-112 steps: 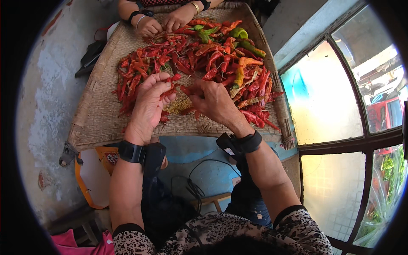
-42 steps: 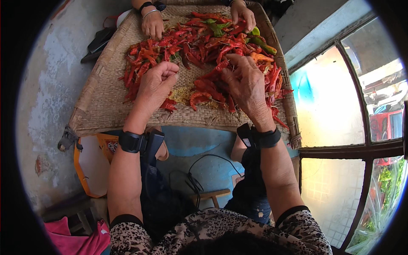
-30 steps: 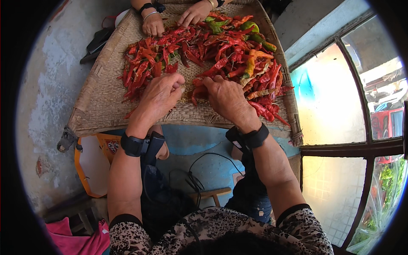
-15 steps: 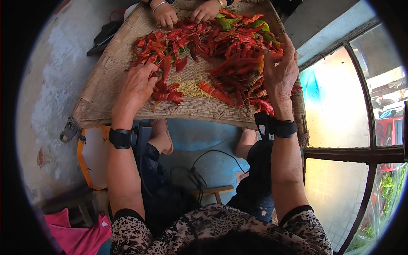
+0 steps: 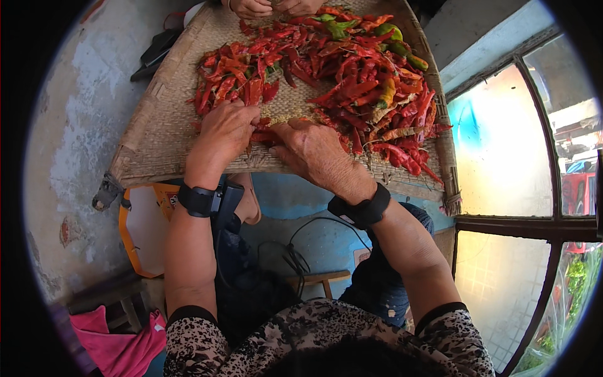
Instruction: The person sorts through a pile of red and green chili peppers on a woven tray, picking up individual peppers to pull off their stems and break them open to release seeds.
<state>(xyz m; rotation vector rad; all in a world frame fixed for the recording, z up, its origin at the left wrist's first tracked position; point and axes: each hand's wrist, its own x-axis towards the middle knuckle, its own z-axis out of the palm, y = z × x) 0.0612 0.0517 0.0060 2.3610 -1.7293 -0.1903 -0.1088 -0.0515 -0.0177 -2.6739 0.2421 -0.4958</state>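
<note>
Dried red chili peppers [image 5: 339, 69] lie heaped on a woven bamboo tray [image 5: 151, 157], with a few green and yellow ones among them. At the tray's near side my left hand [image 5: 226, 129] is closed, fingers curled. My right hand [image 5: 323, 157] comes in from the right, its thumb and fingers closing at the same spot. Between the two hands shows a red chili pepper [image 5: 265, 134], which both appear to grip; the fingertips are partly hidden. Pale yellow seeds [image 5: 286, 113] are scattered on the weave just beyond my hands.
Across the tray, another person's hands [image 5: 251, 7] are close together by the peppers. A window [image 5: 502, 144] with a dark frame stands on the right, a worn wall on the left. Below are a dark cable [image 5: 292, 251], a wooden stool [image 5: 320, 279] and a pink cloth [image 5: 119, 339].
My right hand has moved left from the tray's right side to meet my left hand. My left hand has shifted slightly right and nearer. The other person's hands have drawn back.
</note>
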